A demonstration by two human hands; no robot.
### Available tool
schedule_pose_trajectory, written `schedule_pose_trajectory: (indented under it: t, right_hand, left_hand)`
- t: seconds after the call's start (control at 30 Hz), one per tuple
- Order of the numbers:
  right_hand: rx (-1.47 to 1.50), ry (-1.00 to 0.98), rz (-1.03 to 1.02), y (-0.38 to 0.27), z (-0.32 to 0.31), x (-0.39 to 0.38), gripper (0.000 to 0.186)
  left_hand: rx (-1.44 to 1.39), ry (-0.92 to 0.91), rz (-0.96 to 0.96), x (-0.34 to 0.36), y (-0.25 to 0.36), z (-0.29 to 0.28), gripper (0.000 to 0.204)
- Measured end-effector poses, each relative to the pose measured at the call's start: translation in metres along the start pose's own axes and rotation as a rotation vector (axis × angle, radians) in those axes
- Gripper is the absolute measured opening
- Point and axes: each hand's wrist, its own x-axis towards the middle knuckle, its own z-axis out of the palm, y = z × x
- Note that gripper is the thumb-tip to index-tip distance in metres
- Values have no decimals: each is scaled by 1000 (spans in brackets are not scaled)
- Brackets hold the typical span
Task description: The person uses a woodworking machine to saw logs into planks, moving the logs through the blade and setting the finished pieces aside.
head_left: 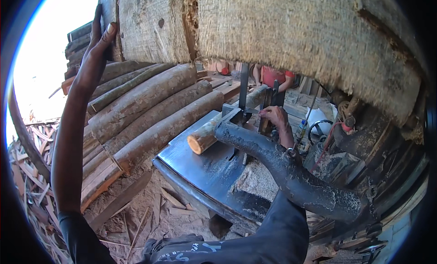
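My left hand (98, 47) is raised at the upper left, gripping the edge of a weathered wooden panel (273, 27) that spans the top of the view. My right hand (275, 118) reaches behind a curved grey cast-metal saw frame (314, 182), its fingers pinched at the blade guide (232, 111) on something small I cannot make out. A vertical steel strip (244, 82) runs from under the panel to the guide. A round log (201, 142) lies on the steel saw table (182, 159) beside the guide, cut end toward me. Sawdust covers part of the table.
Stacked logs (136, 118) fill the left middle, with wood offcuts (32, 173) and sawdust on the ground. A co-worker in a red shirt (273, 79) is behind the saw. A white container (314, 118), a hose and machinery crowd the right; bright daylight is at the far left.
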Motion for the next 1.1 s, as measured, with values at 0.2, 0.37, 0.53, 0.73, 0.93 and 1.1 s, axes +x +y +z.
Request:
schedule_pose_trajectory:
  t: [0.2,0.37,0.53,0.73,0.93,1.1]
  right_hand:
    - [62,13,-32,0,-7,1,30]
    - [228,-46,-52,11,1,8,31]
    - [168,-5,-60,23,7,11,27]
    - [224,46,-71,-25,36,-55,36]
    - [-98,697,432,51,0,-199,32]
    - [-615,603,876,54,-34,-262,43]
  left_hand:
    - [-55,13,-15,-3,2,6,87]
    - [-31,24,18,0,-8,4,87]
    - [-56,29,26,1,-12,4,87]
    - [76,9,-80,-4,1,2,91]
    - [123,28,-20,-4,7,-1,94]
    - [129,-73,46,7,4,-18,123]
